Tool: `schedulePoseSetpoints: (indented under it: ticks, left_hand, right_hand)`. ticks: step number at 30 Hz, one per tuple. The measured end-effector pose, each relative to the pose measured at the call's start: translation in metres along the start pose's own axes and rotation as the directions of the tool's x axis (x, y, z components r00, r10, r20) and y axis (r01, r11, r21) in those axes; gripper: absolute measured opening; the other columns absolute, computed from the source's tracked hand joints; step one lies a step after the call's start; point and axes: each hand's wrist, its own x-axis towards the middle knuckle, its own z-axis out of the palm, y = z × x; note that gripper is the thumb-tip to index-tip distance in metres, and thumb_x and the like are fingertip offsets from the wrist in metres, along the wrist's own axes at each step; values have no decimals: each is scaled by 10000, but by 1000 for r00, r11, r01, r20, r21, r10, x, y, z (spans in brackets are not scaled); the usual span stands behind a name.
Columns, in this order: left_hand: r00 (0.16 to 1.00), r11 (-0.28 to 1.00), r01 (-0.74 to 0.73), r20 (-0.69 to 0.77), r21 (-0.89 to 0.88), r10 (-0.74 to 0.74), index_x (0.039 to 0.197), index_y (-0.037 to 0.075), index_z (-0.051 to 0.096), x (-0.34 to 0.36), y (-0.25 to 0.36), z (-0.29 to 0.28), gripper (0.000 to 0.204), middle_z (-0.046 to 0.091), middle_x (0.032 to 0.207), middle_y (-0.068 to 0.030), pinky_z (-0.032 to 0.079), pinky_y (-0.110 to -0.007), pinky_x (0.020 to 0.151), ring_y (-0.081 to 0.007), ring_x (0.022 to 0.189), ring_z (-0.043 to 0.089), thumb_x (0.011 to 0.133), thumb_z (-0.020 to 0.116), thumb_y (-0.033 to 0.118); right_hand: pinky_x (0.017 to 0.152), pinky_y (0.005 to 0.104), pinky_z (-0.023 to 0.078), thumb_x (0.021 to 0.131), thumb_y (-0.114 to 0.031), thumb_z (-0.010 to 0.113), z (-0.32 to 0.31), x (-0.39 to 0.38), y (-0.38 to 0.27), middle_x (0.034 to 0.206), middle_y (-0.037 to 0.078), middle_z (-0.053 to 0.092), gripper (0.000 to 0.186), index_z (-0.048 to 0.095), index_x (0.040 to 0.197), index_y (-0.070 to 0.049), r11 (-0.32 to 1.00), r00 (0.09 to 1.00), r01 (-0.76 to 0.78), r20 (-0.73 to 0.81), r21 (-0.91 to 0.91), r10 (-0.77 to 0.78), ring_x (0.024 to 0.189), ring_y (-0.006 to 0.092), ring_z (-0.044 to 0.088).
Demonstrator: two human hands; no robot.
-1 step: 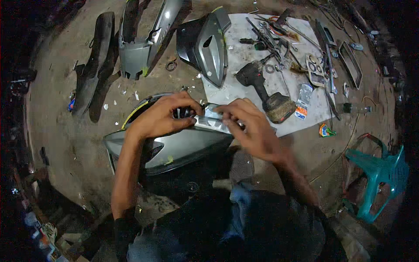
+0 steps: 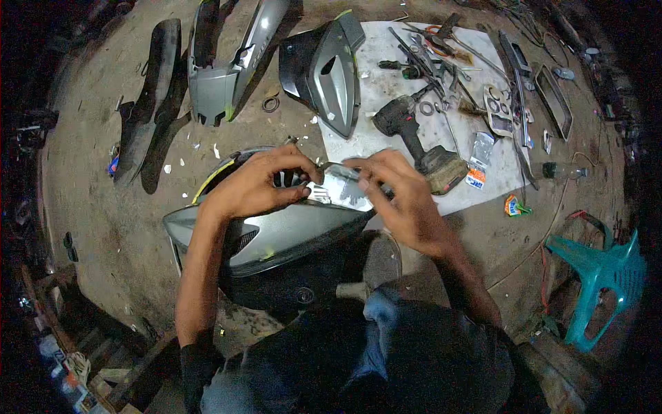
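A grey-silver motorcycle body panel (image 2: 296,231) with a dark vent and a black lower edge lies in front of me. Above its far edge, a thin, shiny silvery piece (image 2: 345,188) spans the gap between my hands; its exact kind is unclear. My left hand (image 2: 258,183) has its fingers curled, with thumb and forefinger closing at the piece's left end. At the other end, the bent fingers and thumb of my right hand (image 2: 403,200) pinch it, their tips slightly blurred. Behind my left hand shows a yellow-edged dark rim (image 2: 215,176).
A dirty black power drill (image 2: 407,127) and several hand tools (image 2: 434,62) lie on a white sheet (image 2: 372,76). Other silver panels (image 2: 338,76) and a long black part (image 2: 148,96) rest on the floor beyond. At right are a teal plastic part (image 2: 596,269) and a small bottle (image 2: 562,170).
The silvery piece has tilted from a narrow strip to a broader face. My right fingers have shifted slightly on it; my left hand stays nearly still.
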Motion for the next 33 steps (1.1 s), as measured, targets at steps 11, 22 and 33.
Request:
schedulePoseSetpoints:
  ticks: [11, 22, 33]
  left_hand:
    - [992, 988, 116, 42, 104, -121, 1207, 86, 744, 7, 19, -1, 369, 732, 1180, -107, 511, -430, 1069, -321, 1182, 669, 864, 853, 166]
    - [982, 974, 182, 19, 132, -186, 1208, 89, 719, 4, 31, 1, 415, 691, 1221, -116, 536, -436, 1002, -320, 1148, 674, 876, 881, 278]
    - [989, 956, 147, -42, 255, -141, 1194, 88, 723, 2, 38, 13, 357, 684, 1239, -128, 525, -455, 1061, -360, 1202, 662, 912, 849, 266]
  right_hand:
    - [853, 411, 564, 1034, -23, 627, 49, 21, 33, 1106, 156, 641, 153, 684, 1174, 2, 996, 860, -55, -503, 76, 86, 983, 329, 710]
    - [764, 458, 567, 1019, -18, 636, 55, 23, 36, 1131, 156, 612, 180, 677, 1193, -28, 993, 863, -121, -494, 1, 106, 873, 371, 707]
    - [815, 464, 552, 1009, -20, 638, 50, 23, 33, 1116, 166, 617, 188, 673, 1193, -18, 985, 880, -164, -444, 49, 169, 967, 388, 688]
